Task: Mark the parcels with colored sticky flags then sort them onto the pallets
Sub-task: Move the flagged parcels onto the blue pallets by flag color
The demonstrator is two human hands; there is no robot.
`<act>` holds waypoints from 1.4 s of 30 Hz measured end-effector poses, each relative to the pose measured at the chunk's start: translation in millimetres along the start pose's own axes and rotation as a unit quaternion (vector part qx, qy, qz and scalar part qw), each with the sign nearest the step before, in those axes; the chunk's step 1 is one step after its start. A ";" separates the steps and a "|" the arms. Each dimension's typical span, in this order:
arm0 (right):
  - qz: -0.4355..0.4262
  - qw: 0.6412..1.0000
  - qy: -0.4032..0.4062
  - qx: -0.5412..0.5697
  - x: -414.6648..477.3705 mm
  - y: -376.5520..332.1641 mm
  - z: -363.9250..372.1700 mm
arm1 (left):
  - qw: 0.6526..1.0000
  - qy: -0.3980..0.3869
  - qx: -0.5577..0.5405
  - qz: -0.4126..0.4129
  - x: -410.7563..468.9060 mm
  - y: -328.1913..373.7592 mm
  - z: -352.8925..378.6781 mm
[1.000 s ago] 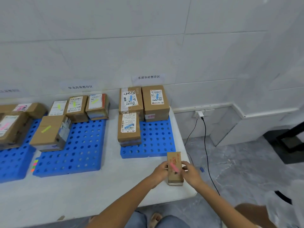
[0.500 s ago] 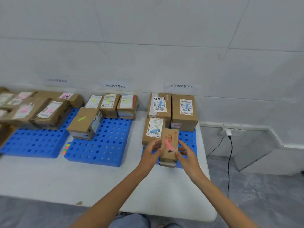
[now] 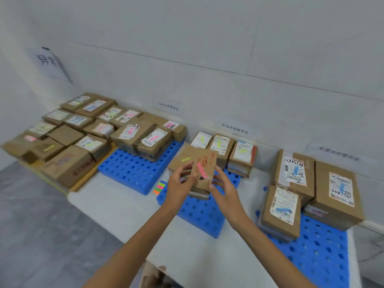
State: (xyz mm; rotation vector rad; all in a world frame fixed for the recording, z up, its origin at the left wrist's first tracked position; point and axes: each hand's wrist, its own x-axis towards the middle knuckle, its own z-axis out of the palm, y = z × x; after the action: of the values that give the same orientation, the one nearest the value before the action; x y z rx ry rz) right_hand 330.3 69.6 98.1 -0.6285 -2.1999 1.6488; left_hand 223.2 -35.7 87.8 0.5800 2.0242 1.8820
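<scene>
Both hands are on one small cardboard parcel [image 3: 202,171] with a pink sticky flag [image 3: 202,170] stuck slantwise across its face, held up in the air over the middle blue pallet [image 3: 197,210]. The left hand [image 3: 180,183] pinches the left edge and the right hand [image 3: 223,191] has fingertips on the lower right corner, so each grip is closed lightly around the box, not squeezing it.

Judging by colours, this one belongs on the left pallet [image 3: 133,171], where the parcels already stacked carry pink flags. The middle pallet's boxes have yellow-green ones and the right pallet [image 3: 324,252] has blue, so I wouldn't drop it straight down where it hovers now.

If it were me I'd:
- keep the flag side facing up so the colour reads at a glance
- carry it left, clear of the flag pad [image 3: 159,187] sitting on the desk [image 3: 116,206] between the pallets
- set it on the bare blue part in front of the pink stack, flat, not leaning on the pile

The loose heap of boxes at far left looks like the unsorted supply, can't tell for sure. The flag's lower end looks a bit lifted, so a quick press with a thumb wouldn't hurt.
</scene>
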 end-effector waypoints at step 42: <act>0.130 0.985 0.033 -0.113 371.3 41.6 271.7 | 0.902 -0.253 0.345 0.059 373.3 -163.4 -232.0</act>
State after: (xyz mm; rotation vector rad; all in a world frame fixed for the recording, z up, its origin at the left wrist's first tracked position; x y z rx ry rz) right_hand -115.6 51.5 -21.4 -1.0560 -2.3570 1.4766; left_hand -227.5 -60.5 -39.3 1.2386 2.2585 0.8527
